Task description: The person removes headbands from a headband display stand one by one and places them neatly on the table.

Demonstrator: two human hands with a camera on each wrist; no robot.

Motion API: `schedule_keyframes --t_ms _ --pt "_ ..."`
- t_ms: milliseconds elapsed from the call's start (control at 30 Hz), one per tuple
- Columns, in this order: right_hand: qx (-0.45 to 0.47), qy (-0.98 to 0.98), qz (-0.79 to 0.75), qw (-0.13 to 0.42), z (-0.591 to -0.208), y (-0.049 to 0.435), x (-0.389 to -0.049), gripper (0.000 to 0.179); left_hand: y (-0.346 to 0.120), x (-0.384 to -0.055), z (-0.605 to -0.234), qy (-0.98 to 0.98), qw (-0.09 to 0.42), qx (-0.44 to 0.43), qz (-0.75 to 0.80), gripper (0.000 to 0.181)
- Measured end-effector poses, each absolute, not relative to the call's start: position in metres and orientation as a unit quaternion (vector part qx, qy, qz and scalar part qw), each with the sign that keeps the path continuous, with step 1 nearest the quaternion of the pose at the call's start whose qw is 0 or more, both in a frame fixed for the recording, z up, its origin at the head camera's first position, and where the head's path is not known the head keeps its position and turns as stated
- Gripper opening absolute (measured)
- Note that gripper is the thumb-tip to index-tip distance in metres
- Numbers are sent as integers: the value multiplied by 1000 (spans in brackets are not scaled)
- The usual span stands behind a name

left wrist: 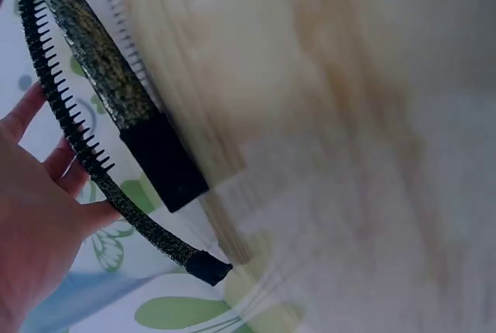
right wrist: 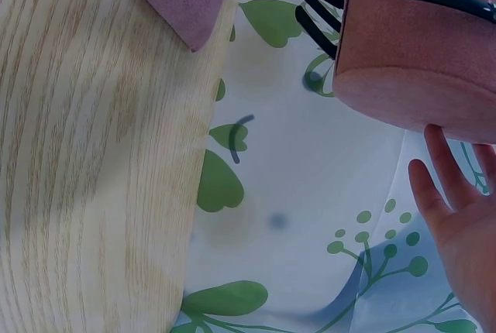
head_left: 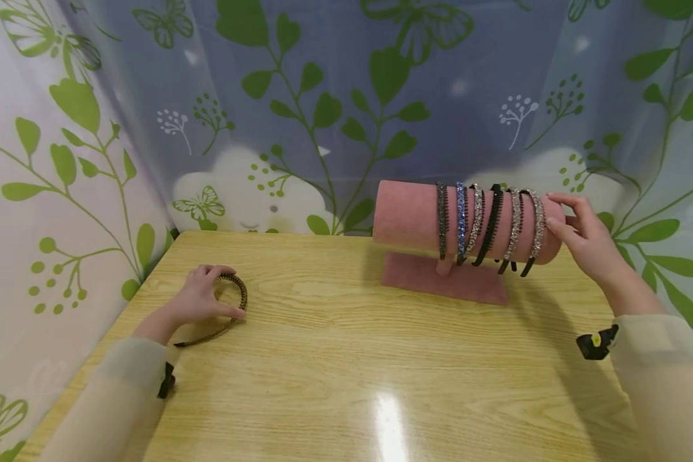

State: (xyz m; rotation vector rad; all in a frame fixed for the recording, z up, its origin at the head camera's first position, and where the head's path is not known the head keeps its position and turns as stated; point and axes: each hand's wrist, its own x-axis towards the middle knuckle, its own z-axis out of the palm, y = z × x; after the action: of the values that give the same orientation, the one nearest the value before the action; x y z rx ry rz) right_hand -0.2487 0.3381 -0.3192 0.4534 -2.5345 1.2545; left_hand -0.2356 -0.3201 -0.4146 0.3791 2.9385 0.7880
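Pale sleeves (head_left: 664, 378), wood-grain table (head_left: 312, 359), leafy curtains (head_left: 323, 109); hands: left (head_left: 196, 296) pinched on headband (head_left: 244, 296), right (head_left: 589, 242) spread against stand (head_left: 407, 215)

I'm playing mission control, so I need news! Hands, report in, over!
Left hand: gripping curved black-and-gold toothed headband. Right hand: touching end of pink, velvety-looking cylindrical stand. Headband apart from stand, no obstacle seen between.
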Motion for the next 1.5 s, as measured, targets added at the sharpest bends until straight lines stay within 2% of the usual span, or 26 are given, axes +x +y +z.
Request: schedule_keyframes --t_ms 433,700,867,1033,1267,1500 --pt "158 -881 423 142 -322 341 -248 48 -322 -237 -422 968 62 97 223 91" --pt "161 -879 427 140 -322 339 -248 48 -355 -227 -415 944 45 116 307 67" --pt "157 -882 422 141 -323 339 -249 48 -373 -219 -407 937 60 119 323 53" --pt "158 -884 417 145 -322 338 -250 49 -383 -215 -410 937 72 130 316 46" --pt "160 -885 411 152 -323 337 -249 49 -387 -208 -411 925 106 132 341 46" --pt "158 -885 410 156 -323 337 -249 49 -387 -205 -408 911 116 152 364 48"
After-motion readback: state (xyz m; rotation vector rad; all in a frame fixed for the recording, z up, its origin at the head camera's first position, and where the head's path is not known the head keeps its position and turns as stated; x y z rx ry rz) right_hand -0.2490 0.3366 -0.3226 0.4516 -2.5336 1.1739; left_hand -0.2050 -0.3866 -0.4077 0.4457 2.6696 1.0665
